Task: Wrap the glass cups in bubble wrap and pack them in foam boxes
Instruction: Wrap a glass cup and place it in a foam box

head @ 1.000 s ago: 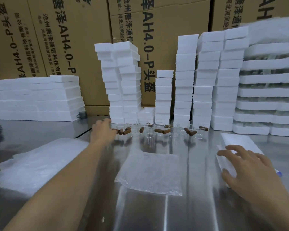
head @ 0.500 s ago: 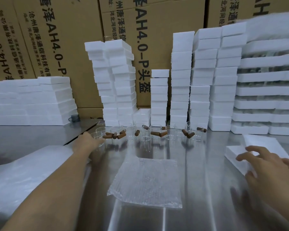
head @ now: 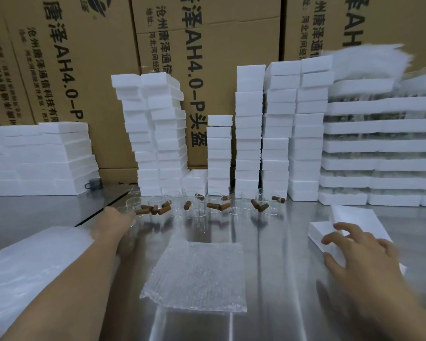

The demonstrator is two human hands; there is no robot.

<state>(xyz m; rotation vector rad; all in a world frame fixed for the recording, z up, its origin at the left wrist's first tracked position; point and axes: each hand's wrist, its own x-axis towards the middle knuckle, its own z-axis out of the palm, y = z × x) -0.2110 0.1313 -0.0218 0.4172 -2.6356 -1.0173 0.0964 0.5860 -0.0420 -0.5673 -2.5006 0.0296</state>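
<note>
One bubble wrap sheet (head: 197,276) lies near. My left hand (head: 113,222) now grips a glass cup (head: 127,212); my right hand (head: 359,257), fingers spread, has reached the two foam boxes (head: 349,217).

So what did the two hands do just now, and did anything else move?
The left hand pulled back from the middle of the row of glass cups to its left end, now at the end cup. The right hand slid right and now hovers, fingers spread, over the foam box pieces, which look shifted. Whether either hand grips anything is unclear. The bubble wrap sheet and foam stacks stayed put.
</note>
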